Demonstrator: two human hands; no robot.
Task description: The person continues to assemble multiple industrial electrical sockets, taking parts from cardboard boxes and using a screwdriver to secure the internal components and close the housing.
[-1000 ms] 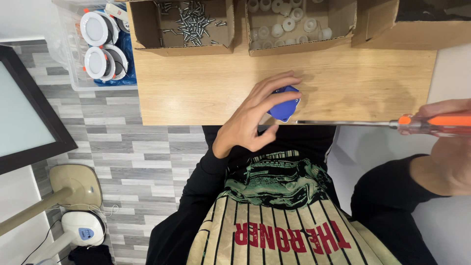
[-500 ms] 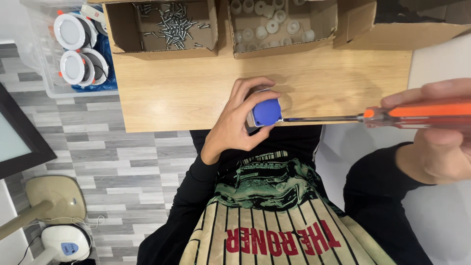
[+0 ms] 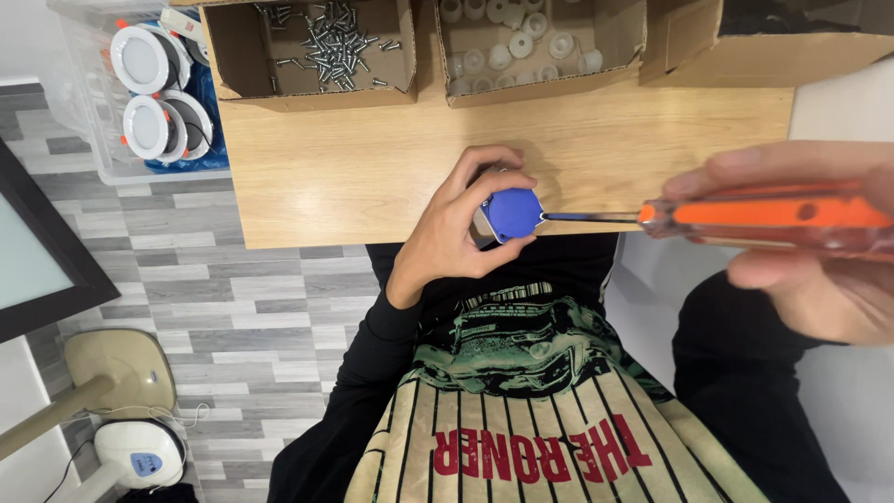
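Fingers (image 3: 484, 186) grip blue cap (image 3: 514, 213) — screwdriver (image 3: 745, 212) now nearer.

My left hand (image 3: 456, 233) is curled, fingers pinched shut, at the table's near edge. My right hand (image 3: 810, 242) is fisted, off its right corner.

Small assembly workshop, wooden bench (image 3: 372, 177), box of screws (image 3: 326, 42), bin of light fittings (image 3: 154, 98)
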